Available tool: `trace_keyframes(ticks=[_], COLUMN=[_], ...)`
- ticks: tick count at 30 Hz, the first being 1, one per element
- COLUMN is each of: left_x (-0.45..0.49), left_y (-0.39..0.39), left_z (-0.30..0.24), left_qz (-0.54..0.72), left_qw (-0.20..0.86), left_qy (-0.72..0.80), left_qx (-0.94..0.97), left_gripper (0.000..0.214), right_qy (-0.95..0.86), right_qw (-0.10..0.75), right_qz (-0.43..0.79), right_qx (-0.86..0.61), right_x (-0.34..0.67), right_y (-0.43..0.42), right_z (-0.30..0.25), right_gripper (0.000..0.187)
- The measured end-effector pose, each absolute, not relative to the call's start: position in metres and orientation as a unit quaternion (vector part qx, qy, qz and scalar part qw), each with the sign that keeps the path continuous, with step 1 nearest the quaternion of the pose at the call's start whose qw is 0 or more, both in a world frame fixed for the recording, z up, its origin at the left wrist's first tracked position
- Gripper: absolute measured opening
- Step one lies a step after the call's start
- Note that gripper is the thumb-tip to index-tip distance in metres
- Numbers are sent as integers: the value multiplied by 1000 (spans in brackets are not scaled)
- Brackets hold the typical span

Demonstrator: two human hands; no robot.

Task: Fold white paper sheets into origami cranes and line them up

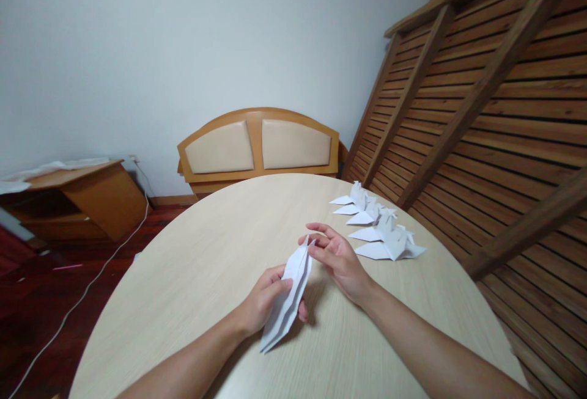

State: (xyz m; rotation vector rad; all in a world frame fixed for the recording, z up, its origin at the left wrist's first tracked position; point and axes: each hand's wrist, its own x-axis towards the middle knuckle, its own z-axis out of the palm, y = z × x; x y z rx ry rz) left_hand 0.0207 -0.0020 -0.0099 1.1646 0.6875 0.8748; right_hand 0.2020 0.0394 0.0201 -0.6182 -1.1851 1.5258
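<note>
A long folded piece of white paper [293,289], narrow and pointed at both ends, is held tilted above the table. My left hand [268,298] grips its middle, the thumb on the near face and fingers behind. At the upper end, where the paper splits into two thin points, my right hand [337,258] has its thumb and fingertips around one point. Off to the right, several folded white paper birds [387,237] stand close together in a row, their long pointed ends facing left.
The round pale wooden table [220,234] fills the front. Behind it stands a headboard [257,142] with cream panels. A slatted wooden frame [486,112] leans along the right. At left are a low wooden cabinet [96,194] and a white cable [87,289] on the dark red floor.
</note>
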Motion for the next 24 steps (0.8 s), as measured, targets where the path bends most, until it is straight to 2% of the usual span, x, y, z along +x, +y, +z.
trace_keyframes(ticks=[8,10,12,16,24], left_x=[24,26,28,27,26], left_y=[-4,-2,2,9,4], left_z=[-7,-9,-10,-8,-11], left_qz=[368,397,446,517,505], left_qw=[702,681,615,491,487], left_qy=[322,342,377,420,425], left_qx=[518,511,529,562,571], left_gripper=[47,49,49,45,51], right_qy=[-464,-483,-531,-641,-650], right_qw=[574,600,608,527,467], right_qz=[606,558,489,400,448], right_qx=[-297,-307,-330,-389,-398], right_x=[202,201,201,195,186], right_y=[45,46,46,38,32], right_z=[23,22,21,17,5], right_gripper=[54,48,35,20,21])
